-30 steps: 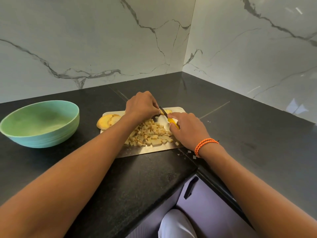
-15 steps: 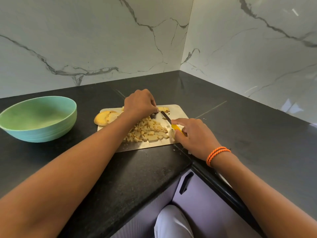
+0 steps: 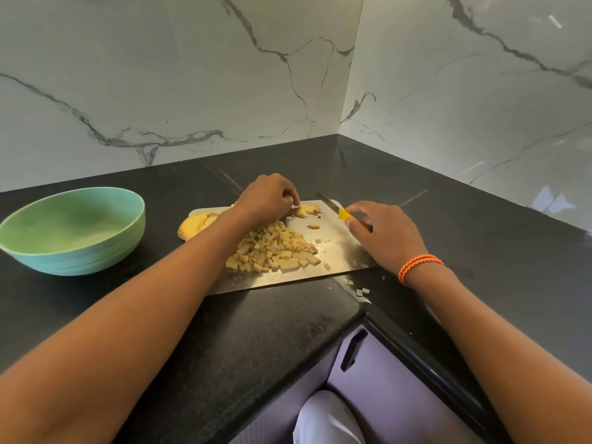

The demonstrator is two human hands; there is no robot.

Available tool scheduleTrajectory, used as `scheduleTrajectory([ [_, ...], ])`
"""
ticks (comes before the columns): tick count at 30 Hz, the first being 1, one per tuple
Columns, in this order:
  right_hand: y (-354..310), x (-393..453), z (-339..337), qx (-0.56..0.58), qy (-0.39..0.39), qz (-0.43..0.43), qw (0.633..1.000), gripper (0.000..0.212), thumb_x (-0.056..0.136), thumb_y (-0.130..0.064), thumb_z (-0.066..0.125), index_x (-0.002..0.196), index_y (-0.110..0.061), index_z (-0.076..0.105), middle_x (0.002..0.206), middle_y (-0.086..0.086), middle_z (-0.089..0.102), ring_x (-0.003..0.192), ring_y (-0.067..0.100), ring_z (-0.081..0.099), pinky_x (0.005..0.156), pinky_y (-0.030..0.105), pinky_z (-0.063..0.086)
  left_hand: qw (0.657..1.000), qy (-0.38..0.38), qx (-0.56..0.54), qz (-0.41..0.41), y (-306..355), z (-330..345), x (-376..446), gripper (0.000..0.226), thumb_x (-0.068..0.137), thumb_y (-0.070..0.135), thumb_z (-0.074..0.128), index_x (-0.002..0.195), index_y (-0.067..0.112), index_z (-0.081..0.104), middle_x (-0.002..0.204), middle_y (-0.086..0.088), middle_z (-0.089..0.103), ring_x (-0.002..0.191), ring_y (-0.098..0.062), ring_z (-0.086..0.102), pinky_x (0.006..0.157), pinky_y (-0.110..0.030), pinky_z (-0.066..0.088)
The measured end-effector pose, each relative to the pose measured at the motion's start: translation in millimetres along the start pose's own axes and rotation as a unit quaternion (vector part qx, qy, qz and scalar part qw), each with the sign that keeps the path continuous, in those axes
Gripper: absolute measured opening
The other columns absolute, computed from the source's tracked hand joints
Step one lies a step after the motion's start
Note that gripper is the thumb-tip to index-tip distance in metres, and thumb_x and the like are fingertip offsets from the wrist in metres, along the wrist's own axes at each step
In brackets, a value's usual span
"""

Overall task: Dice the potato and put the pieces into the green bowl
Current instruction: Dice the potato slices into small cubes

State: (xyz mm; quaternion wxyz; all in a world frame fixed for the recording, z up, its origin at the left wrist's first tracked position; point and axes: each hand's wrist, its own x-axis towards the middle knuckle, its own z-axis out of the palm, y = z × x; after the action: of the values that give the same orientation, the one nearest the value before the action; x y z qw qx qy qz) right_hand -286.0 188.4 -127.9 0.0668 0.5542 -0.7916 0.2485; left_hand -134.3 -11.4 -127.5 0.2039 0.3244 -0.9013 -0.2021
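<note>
Since half a second ago the right hand (image 3: 382, 235) has drawn the yellow-handled knife (image 3: 344, 214) off to the right, clear of the potato piece (image 3: 306, 210); the left hand (image 3: 267, 198) pinches that pale, flat-cut piece at its fingertips. Pale irregular dice (image 3: 275, 249) lie heaped just below it – the ribbed green bowl (image 3: 72, 230) sits well left; best to curl the fingertips back before each cut – wet flesh slips on the smooth board (image 3: 339, 251).

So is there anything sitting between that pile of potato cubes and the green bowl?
Only the person's left forearm crosses the counter between the diced potato and the green bowl. Potato slices lie at the cutting board's far left corner, off the direct line.
</note>
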Motion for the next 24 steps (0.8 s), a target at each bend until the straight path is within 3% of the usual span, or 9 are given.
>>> scheduleTrajectory([
  [3,3.1,1.1,6.7,-0.04,-0.011,-0.003,0.999,0.034,0.103,-0.045,0.051,0.132,-0.031,0.063,0.106,0.0,0.074,0.09,0.02,0.066,0.081,0.039,0.058,1.0,-0.023,-0.001,0.014,1.1,2.8,2.7,0.037,0.104,0.003,0.052,0.129,0.018,0.074,0.122,-0.001,0.073,0.1,-0.014,0.068,0.096,-0.036,0.059],
  [5,5.8,1.7,7.2,-0.005,-0.034,-0.021,0.999,0.033,0.103,-0.044,0.053,0.132,-0.032,0.064,0.108,-0.002,0.074,0.091,0.018,0.067,0.083,0.04,0.058,0.999,-0.031,0.007,0.02,1.9,2.7,4.1,0.042,0.102,-0.002,0.05,0.132,0.017,0.072,0.126,-0.002,0.071,0.104,-0.016,0.065,0.097,-0.034,0.058],
  [10,15.6,-3.8,-0.7,0.153,-0.072,-0.041,0.985,0.024,0.102,-0.036,0.06,0.121,-0.03,0.073,0.108,-0.012,0.075,0.092,0.011,0.069,0.087,0.037,0.058,1.0,-0.013,0.007,0.023,2.7,1.1,3.4,0.045,0.098,-0.009,0.048,0.119,0.015,0.079,0.121,-0.005,0.073,0.1,-0.015,0.065,0.088,-0.026,0.053],
  [15,24.8,-3.7,0.7,0.095,-0.011,0.015,0.995,0.022,0.103,-0.036,0.058,0.119,-0.029,0.072,0.098,-0.01,0.073,0.082,0.01,0.067,0.082,0.042,0.059,1.0,-0.001,-0.019,0.011,7.4,-1.2,0.0,0.042,0.097,-0.01,0.051,0.101,0.016,0.085,0.104,-0.002,0.079,0.087,-0.011,0.069,0.077,-0.024,0.058],
  [19,18.5,-7.3,-4.9,0.048,-0.069,0.028,0.996,0.026,0.101,-0.041,0.058,0.122,-0.029,0.068,0.081,-0.009,0.067,0.071,0.012,0.064,0.073,0.039,0.059,1.0,-0.005,-0.03,0.006,10.8,-6.0,-2.9,0.045,0.095,-0.009,0.051,0.082,0.018,0.085,0.085,0.003,0.077,0.081,-0.013,0.072,0.082,-0.03,0.063],
  [24,-1.2,-11.6,-3.1,0.092,-0.128,0.004,0.988,0.028,0.093,-0.036,0.066,0.121,-0.03,0.066,0.077,-0.007,0.064,0.059,0.005,0.057,0.064,0.023,0.048,0.999,-0.002,-0.045,0.013,7.7,-11.9,-3.3,0.046,0.089,-0.01,0.051,0.072,0.019,0.082,0.075,0.005,0.075,0.075,-0.013,0.072,0.077,-0.031,0.065],
])
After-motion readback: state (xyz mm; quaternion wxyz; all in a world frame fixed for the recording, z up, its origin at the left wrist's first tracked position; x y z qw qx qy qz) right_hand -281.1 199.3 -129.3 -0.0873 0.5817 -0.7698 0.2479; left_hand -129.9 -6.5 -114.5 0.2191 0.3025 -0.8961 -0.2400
